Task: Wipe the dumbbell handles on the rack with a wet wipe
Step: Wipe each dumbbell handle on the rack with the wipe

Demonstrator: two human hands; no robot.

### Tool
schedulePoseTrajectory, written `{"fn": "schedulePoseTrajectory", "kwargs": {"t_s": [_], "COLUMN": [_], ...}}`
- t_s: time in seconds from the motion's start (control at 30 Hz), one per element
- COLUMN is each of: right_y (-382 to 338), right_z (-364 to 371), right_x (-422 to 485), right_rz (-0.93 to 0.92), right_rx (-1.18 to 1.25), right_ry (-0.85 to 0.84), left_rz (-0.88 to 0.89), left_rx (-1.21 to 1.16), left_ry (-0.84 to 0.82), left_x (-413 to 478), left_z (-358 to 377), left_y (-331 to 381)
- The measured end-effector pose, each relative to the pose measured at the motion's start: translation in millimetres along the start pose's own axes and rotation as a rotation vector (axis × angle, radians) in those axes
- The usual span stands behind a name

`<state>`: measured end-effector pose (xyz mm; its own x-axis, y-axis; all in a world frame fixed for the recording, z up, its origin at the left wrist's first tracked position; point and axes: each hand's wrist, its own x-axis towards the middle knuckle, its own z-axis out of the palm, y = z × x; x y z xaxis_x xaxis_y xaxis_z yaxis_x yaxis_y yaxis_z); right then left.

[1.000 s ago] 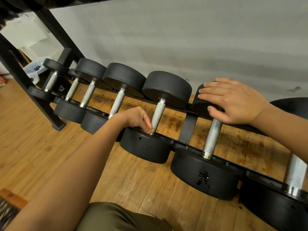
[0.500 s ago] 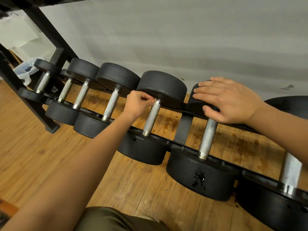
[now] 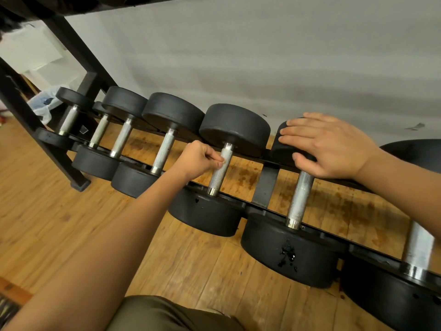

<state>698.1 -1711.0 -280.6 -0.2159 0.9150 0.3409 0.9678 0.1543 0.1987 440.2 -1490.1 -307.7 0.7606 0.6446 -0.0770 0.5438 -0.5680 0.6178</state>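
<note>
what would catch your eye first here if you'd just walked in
The row of black dumbbells on the rack, running from upper left to lower right. Mid-row, the left hand pinches one knurled handle, while the right hand lies flat on the far head of the next dumbbell to the right.

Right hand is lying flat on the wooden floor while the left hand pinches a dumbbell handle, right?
No. The head view shows the right hand lying flat on a black dumbbell head instead. The left hand does pinch a dumbbell handle.
</note>
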Motion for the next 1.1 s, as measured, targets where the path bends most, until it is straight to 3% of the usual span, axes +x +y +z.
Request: {"fn": "schedulePoseTrajectory", "kwargs": {"t_s": [0.27, 0.53, 0.87, 1.0, 1.1], "right_y": [-0.2, -1.0, -0.5, -0.2, -0.3], "right_z": [0.0, -0.4, 0.6, -0.8, -1.0], "right_x": [0.2, 0.4, -0.2, -0.6, -0.1], "right_rz": [-0.003, 0.002, 0.005, 0.009, 0.007], "right_rx": [0.007, 0.009, 0.007, 0.006, 0.007], "right_ry": [0.005, -0.001, -0.006, -0.009, -0.01], "left_rz": [0.054, -0.131, -0.211, -0.072, 0.09], "left_rx": [0.015, 0.111, 0.176, 0.167, 0.144], "left_ry": [0.152, -0.357, -0.476, -0.469, -0.294], "left_x": [13.5, 1.1, -8.9, -13.1, -17.0], "left_z": [8.1, -5.5, -9.4, -12.7, -10.9], "left_y": [14.7, 10.5, 6.7, 5.7, -2.2]}}
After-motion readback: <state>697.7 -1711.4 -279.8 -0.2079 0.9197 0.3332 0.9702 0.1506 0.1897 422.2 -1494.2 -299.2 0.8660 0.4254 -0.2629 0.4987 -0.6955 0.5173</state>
